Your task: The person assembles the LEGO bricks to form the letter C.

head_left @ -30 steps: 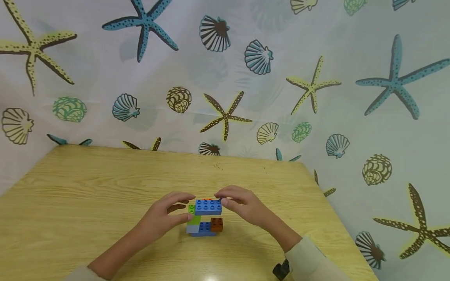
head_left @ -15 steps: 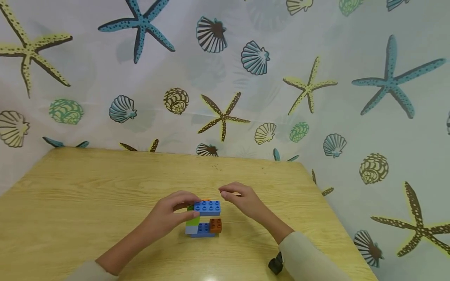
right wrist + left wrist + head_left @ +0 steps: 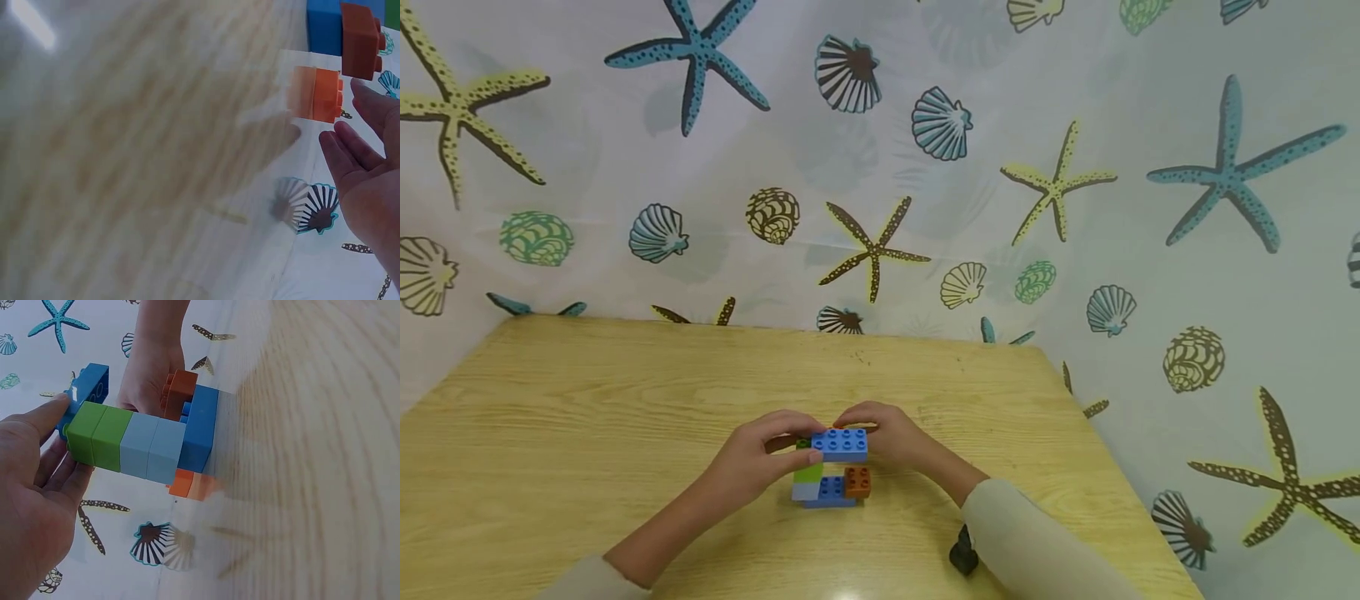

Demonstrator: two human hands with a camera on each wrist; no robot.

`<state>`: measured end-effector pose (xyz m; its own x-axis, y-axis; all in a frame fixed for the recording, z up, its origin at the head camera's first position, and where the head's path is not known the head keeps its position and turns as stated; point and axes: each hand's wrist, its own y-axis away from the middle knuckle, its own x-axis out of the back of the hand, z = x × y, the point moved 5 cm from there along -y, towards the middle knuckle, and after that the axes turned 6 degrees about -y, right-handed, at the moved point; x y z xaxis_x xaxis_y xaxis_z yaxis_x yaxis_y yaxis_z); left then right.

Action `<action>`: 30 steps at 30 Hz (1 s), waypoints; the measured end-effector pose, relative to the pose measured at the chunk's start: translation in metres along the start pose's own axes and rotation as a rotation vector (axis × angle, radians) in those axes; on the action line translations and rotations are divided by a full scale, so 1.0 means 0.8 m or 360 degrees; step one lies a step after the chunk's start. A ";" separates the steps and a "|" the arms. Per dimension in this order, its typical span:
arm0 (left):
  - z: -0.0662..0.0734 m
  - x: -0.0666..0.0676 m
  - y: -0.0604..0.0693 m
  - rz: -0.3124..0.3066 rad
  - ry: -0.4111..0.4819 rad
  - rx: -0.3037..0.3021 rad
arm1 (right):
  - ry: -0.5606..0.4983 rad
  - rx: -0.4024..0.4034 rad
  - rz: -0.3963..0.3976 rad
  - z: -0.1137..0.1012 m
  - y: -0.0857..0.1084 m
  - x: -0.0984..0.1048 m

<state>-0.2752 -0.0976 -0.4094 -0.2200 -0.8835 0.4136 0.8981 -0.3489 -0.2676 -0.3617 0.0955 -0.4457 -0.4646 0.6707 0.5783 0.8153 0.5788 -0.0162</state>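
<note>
My left hand [image 3: 756, 458] pinches the left end of a blue eight-stud building brick [image 3: 842, 446], thumb in front and fingers behind. This brick tops a stack of green bricks [image 3: 106, 437] and light blue bricks [image 3: 150, 447]. Under the stack lies another blue brick [image 3: 831, 493] on the table, carrying a reddish-brown brick [image 3: 858, 482] at its right end. Behind the build, my right hand [image 3: 891, 435] reaches in with fingers extended. An orange brick [image 3: 325, 94] stands just off its fingertips in the right wrist view, with a small gap visible. The top blue brick partly hides those fingers in the head view.
The wooden table [image 3: 625, 392] has a glossy surface. A cloth with starfish and shells [image 3: 872, 150] hangs behind and to the right. A small black object [image 3: 964, 552] sits by the right sleeve [image 3: 1037, 533].
My left hand has closed from beside the build onto the top blue brick. My right hand left that brick's right end, drew away, then came in behind the build towards the orange brick.
</note>
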 end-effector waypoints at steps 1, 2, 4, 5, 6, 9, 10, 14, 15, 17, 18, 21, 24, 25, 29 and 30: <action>0.000 0.000 0.000 0.0004 0.0007 0.0002 | 0.0022 0.0011 -0.0007 0.000 -0.002 -0.002; 0.000 0.000 0.001 0.0009 0.0014 0.0003 | 0.0048 0.0020 -0.0012 0.000 -0.003 -0.003; -0.001 0.000 0.001 0.0018 0.0028 0.0005 | 0.0097 0.0033 -0.0008 0.000 -0.005 -0.005; -0.001 0.000 0.001 0.0023 0.0034 0.0006 | 0.0116 0.0038 -0.0008 0.001 -0.006 -0.005; -0.001 -0.001 0.001 0.0026 0.0038 0.0004 | 0.0131 0.0042 -0.0006 0.001 -0.006 -0.005; -0.003 -0.001 0.000 0.0042 0.0043 0.0005 | 0.0167 0.0047 -0.0011 0.002 -0.008 -0.006; -0.003 -0.001 0.000 0.0045 0.0041 0.0005 | 0.0173 0.0046 -0.0016 0.003 -0.008 -0.007; -0.003 0.000 0.000 0.0055 0.0032 0.0000 | 0.0232 0.0048 -0.0031 0.002 -0.010 -0.008; -0.003 0.000 0.000 0.0057 0.0031 -0.0005 | 0.0249 0.0048 -0.0036 0.002 -0.010 -0.008; -0.002 0.001 0.000 0.0059 0.0025 -0.0024 | 0.0281 0.0053 -0.0043 0.001 -0.011 -0.009; -0.002 0.001 0.001 0.0060 0.0026 -0.0031 | 0.0288 0.0058 -0.0048 0.001 -0.011 -0.009; -0.002 0.002 0.002 0.0064 0.0027 -0.0051 | 0.0321 0.0068 -0.0052 -0.001 -0.010 -0.009; -0.003 0.002 0.002 0.0064 0.0033 -0.0058 | 0.0330 0.0073 -0.0048 -0.002 -0.008 -0.009; -0.003 0.002 0.002 0.0064 0.0034 -0.0058 | 0.0331 0.0076 -0.0044 -0.002 -0.008 -0.009; -0.002 0.002 0.003 0.0064 0.0030 -0.0055 | 0.0278 0.0064 -0.0020 -0.002 -0.004 -0.008; -0.002 0.002 0.002 0.0066 0.0030 -0.0055 | 0.0245 0.0053 -0.0010 -0.002 -0.003 -0.007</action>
<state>-0.2744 -0.1000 -0.4111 -0.1903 -0.9030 0.3851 0.8930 -0.3222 -0.3143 -0.3601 0.0897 -0.4474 -0.4094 0.5893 0.6965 0.7994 0.5996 -0.0375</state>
